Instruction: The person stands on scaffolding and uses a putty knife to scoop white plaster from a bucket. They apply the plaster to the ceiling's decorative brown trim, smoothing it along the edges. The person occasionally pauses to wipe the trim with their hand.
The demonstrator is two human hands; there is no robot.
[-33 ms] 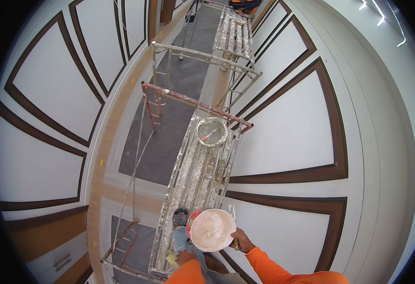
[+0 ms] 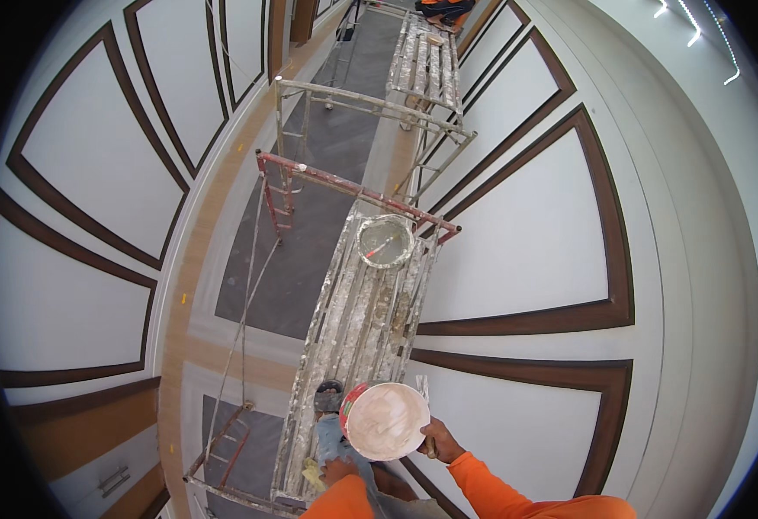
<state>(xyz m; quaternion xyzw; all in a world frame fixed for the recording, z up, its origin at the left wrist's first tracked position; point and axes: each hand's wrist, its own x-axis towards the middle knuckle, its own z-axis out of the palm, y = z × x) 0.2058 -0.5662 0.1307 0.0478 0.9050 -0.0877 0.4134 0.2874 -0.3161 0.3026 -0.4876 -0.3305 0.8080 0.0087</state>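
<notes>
Largest is the white wall (image 2: 526,268), smooth-looking, though how much is finished I cannot tell. On the scaffold platform (image 2: 355,324), a bucket (image 2: 362,253) stands toward the far end. Above the near right edge, the tub (image 2: 352,412) has plenty of pale paste (image 2: 388,421) left. Beside it, the right hand (image 2: 443,439) closes round a scraper-like tool (image 2: 431,448); the left hand's (image 2: 339,470) grip is hidden.

From the tub (image 2: 387,423), the bucket (image 2: 384,243) sat on the planks (image 2: 360,303) at twelve o'clock, the frame (image 2: 351,188) just beyond it; the right hand (image 2: 440,439) was at four, the wall (image 2: 526,413) at three, the cabinet (image 2: 93,432) at nine.
</notes>
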